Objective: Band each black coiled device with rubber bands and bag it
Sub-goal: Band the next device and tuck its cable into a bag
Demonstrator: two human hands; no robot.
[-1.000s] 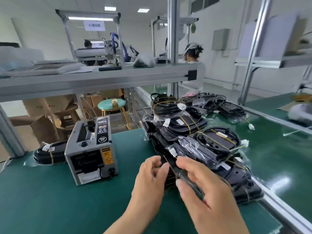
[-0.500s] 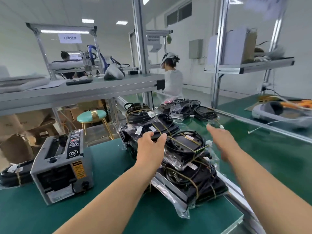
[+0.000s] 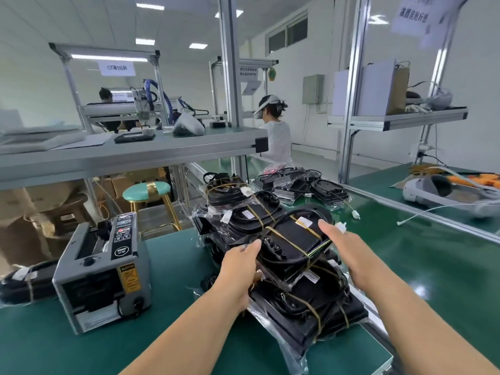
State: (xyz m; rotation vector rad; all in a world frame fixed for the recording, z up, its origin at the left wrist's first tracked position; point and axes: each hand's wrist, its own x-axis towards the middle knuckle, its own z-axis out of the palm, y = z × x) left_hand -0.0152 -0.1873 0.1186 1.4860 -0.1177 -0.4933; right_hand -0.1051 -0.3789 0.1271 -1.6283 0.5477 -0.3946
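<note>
Black coiled device [image 3: 296, 240], cable looped on top, yellow rubber bands [image 3: 276, 233] crossing it, tops the bagged pile [image 3: 311, 318]. Left hand [image 3: 238, 269] pinches its left edge; right hand [image 3: 349, 255] has fingers straight, beside its right edge.

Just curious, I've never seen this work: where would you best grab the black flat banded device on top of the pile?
Take the black flat banded device by its two opposite side edges, one hand from the left, one from the right. It is a wide slab lying tilted on the stack, both edges exposed; pulling its yellow rubber bands or cable would probably stretch them.
</note>
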